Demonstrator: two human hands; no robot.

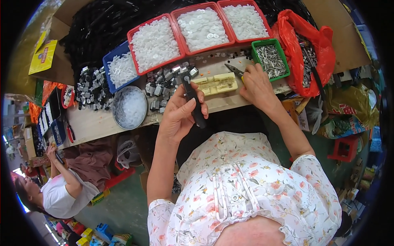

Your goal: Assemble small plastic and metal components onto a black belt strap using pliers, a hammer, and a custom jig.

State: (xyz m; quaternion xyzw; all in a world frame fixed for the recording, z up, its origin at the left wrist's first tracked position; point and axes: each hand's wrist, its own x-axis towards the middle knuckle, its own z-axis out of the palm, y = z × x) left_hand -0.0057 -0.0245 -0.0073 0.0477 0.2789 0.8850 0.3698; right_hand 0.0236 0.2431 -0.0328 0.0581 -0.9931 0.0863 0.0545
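Note:
My left hand [176, 110] is closed round a black handle-shaped part [198, 114], held tilted above the table's front edge. A silvery metal piece with a round end tops this part. My right hand [258, 84] is closed at the handles of a pair of pliers [234, 69], whose dark jaws point to the far left; a bit of yellow grip shows by the fingers. Between both hands lies a cream-coloured block [221, 84] with hollows in it. Just beyond the right hand stands a green tray [284, 55] of small metal pins.
Three red trays [180, 41] hold white plastic parts, beside a blue tray [107, 67] and a round metal bowl [144, 100]. Metal-and-black fittings [92, 88] lie heaped at left. Black parts pile up at the back; a red bag [324, 61] stands right. Another person [61, 197] works at left.

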